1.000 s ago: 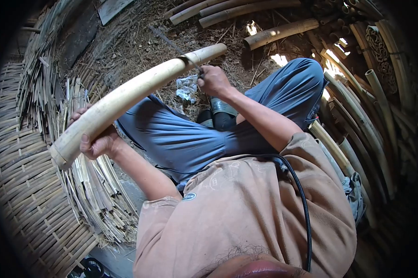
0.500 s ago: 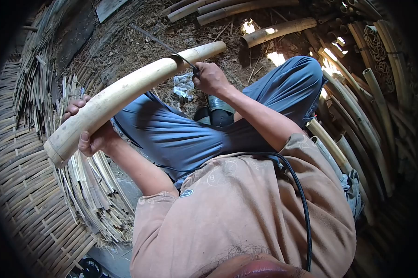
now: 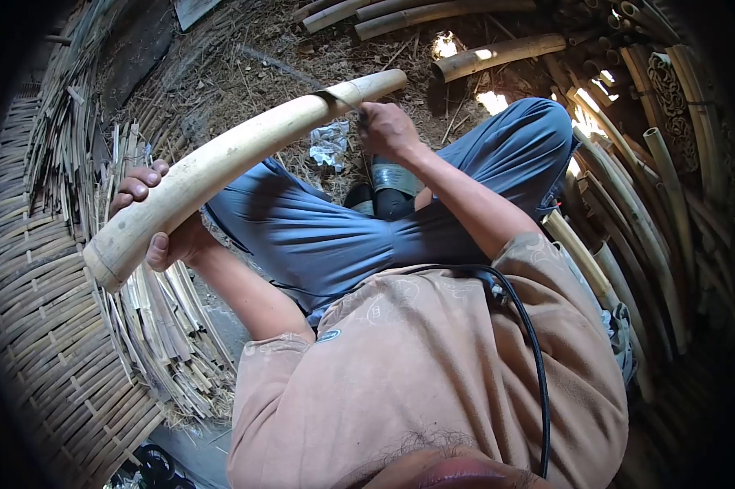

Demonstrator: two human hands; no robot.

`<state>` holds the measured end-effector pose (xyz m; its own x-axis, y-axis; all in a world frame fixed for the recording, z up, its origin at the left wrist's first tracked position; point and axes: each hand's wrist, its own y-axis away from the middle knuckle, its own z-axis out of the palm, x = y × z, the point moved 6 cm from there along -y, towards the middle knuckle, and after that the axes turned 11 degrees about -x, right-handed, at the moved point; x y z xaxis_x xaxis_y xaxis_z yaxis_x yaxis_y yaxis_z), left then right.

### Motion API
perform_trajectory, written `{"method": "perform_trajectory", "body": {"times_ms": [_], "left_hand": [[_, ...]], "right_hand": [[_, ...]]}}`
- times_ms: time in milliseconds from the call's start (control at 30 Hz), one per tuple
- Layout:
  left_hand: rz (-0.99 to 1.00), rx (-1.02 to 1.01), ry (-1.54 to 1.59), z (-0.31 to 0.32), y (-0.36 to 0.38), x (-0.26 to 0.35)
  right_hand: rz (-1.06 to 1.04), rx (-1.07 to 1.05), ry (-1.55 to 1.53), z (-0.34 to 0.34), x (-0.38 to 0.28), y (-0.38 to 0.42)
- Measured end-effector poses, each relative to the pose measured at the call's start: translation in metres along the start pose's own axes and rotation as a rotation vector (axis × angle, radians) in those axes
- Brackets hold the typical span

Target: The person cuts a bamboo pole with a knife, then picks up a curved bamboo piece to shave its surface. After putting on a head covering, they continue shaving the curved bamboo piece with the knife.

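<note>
A thick, pale bamboo pole [image 3: 229, 155] slants across the view, rising from lower left to upper right above the bent legs. My left hand [image 3: 181, 240] is closed around its near end, with the thumb below and the fingers over the far side. Closed on the dark end of a long thin blade [image 3: 282, 67], my right hand [image 3: 390, 130] is just under the pole's far part. The blade runs across the pole and out beyond it, its metal blurred. A dark curved shadow lies on the bamboo beside the crossing.
Woven bamboo matting [image 3: 49, 342] and a bundle of split strips [image 3: 167, 326] are at left. Bamboo poles [image 3: 628, 204] crowd the right, with a cut length [image 3: 502, 55] ahead. A crumpled plastic wrapper [image 3: 329, 147] lies on the littered ground.
My right hand has moved right, drawing the blade back toward me across the bamboo. The pole and my left hand appear slightly further right in view.
</note>
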<state>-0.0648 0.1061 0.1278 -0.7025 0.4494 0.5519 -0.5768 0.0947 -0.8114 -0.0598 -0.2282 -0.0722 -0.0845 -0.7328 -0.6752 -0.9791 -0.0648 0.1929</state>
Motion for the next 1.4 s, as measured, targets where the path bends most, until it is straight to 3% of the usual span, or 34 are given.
{"method": "perform_trajectory", "body": {"times_ms": [33,133,233,367,500,533,600,667,700,800,900,1000,1067,1100,1200,1400], "left_hand": [[0.003,-0.011,-0.012,-0.001,0.000,0.001],[0.002,-0.028,0.002,0.005,0.003,0.003],[-0.017,-0.054,0.040,0.006,0.002,0.003],[-0.001,-0.099,0.051,0.002,-0.001,-0.002],[0.019,-0.152,0.058,0.007,-0.004,0.001],[0.018,-0.177,0.083,0.008,-0.004,0.002],[0.013,-0.228,0.095,0.012,-0.004,0.005],[0.040,-0.274,0.129,0.013,-0.008,0.002],[0.036,-0.289,0.146,0.014,-0.006,0.002],[0.034,-0.295,0.181,0.012,-0.009,-0.002],[0.028,-0.348,0.174,0.015,-0.010,0.000],[0.027,-0.365,0.216,0.020,-0.008,0.003],[0.037,-0.409,0.257,0.020,-0.009,0.001],[0.036,-0.418,0.274,0.017,-0.007,0.000],[0.020,-0.404,0.304,0.017,-0.002,-0.003],[-0.020,-0.437,0.330,0.025,-0.004,-0.004]], "right_hand": [[-0.004,0.056,0.068,-0.001,0.019,0.001],[0.380,-0.032,0.075,-0.001,0.088,-0.011],[0.244,0.017,0.079,0.003,0.069,-0.005],[-0.119,0.047,-0.006,-0.001,-0.009,0.012],[0.068,0.086,0.126,-0.007,0.050,0.005],[0.278,-0.031,0.082,-0.006,0.079,-0.002],[0.421,-0.061,0.087,-0.011,0.094,-0.005],[0.221,0.026,0.111,-0.004,0.072,0.001],[0.006,0.110,0.093,0.005,0.060,0.000],[-0.083,-0.034,-0.024,-0.013,-0.006,0.015],[0.021,0.030,0.109,-0.010,0.042,0.005],[0.381,-0.038,0.135,-0.014,0.096,-0.002],[0.323,-0.063,0.084,-0.012,0.083,0.001],[0.077,0.071,0.122,-0.005,0.072,0.001],[-0.137,0.035,-0.042,-0.016,0.005,0.017],[0.074,0.044,0.059,-0.020,0.056,0.004]]}}
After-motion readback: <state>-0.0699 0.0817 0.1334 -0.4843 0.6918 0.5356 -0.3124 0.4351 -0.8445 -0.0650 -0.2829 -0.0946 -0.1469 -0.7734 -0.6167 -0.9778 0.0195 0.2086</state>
